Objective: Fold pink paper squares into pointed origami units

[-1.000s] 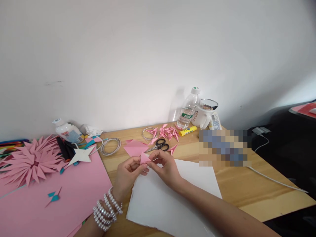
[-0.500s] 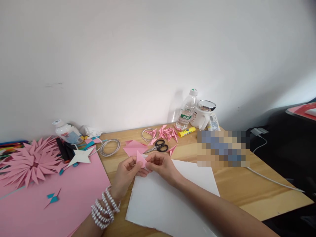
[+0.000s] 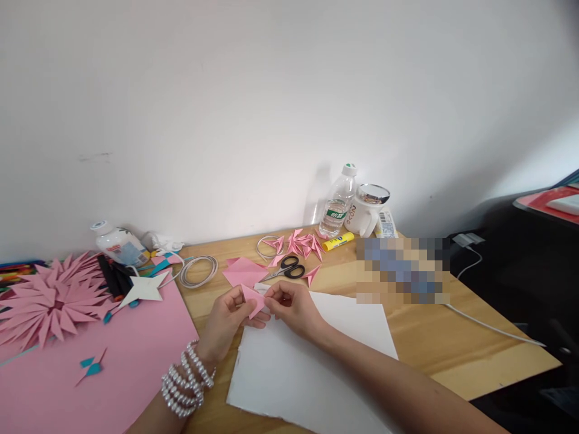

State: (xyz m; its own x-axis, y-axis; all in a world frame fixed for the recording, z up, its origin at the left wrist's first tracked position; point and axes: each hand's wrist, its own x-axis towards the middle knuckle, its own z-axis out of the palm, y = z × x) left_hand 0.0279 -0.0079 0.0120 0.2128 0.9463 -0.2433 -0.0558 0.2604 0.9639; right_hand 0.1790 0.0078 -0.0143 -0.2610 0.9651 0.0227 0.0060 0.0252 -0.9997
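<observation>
Head view shows your left hand [image 3: 226, 319] and right hand [image 3: 292, 307] meeting at lower centre of the frame, both pinching a small pink fold [image 3: 251, 299] between fingertips and thumbs. The fold sits in the air just above the near edge of a white sheet [image 3: 312, 367] on the table [image 3: 452, 343]. Your left wrist carries bead bracelets [image 3: 183, 386] (several rows).

Just beyond your hands, toward the middle of the frame, lie a pink square [image 3: 244, 271] and black scissors [image 3: 287, 269], with a cluster of pink folded points [image 3: 298, 244] behind them. Further back, by the wall, stand a bottle [image 3: 335, 205], a mug [image 3: 368, 211] and a yellow glue stick [image 3: 338, 242].

At lower left spreads a large pink sheet [image 3: 113, 361], with a pink paper flower [image 3: 49, 298] and a white star [image 3: 145, 288] at its far end.
</observation>
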